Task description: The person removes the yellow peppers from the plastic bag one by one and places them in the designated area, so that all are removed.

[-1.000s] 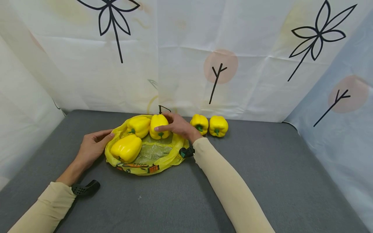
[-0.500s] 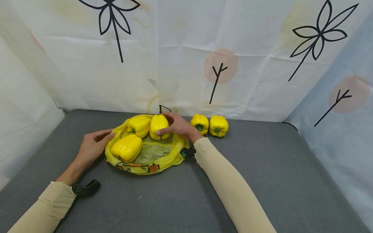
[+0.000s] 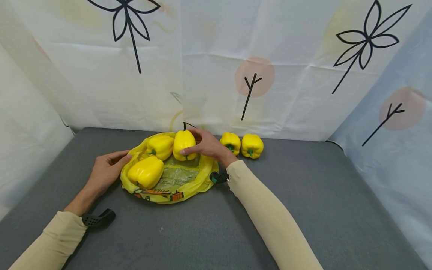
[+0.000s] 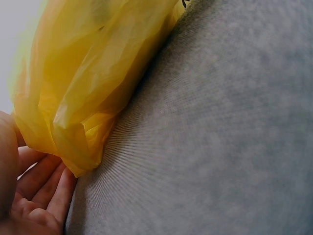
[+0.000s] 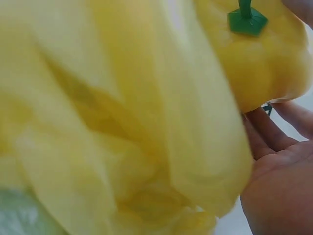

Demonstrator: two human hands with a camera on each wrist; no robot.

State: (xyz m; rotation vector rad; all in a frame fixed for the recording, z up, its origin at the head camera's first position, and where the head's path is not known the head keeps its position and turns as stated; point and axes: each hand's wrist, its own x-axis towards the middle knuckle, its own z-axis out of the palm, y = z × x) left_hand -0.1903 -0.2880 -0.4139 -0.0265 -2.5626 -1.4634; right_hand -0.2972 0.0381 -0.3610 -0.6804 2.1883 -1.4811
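Observation:
A yellow plastic bag (image 3: 199, 183) lies on the grey table with its mouth spread wide. My left hand (image 3: 105, 171) pinches its rim on the left side; in the left wrist view the fingers (image 4: 44, 183) are at the folded yellow plastic. Between the thumb and fingers of my right hand (image 3: 210, 145) is a yellow bell pepper (image 3: 183, 143), at the far side of the bag's opening. Its green stem (image 5: 247, 19) shows in the right wrist view. Two more peppers are in the bag, one at the back (image 3: 160, 147) and one at the front left (image 3: 146, 172).
Right of the bag, two yellow bell peppers stand side by side, the nearer-to-hand pepper (image 3: 231, 142) and the outer pepper (image 3: 252, 146). A patterned white curtain (image 3: 216, 90) hangs behind the grey table (image 3: 209, 232). Dark bands (image 3: 98, 218) sit on both wrists.
The pepper in my right hand has risen very slightly, and the right forearm has shifted a little to the right. My left hand stays at the bag's rim.

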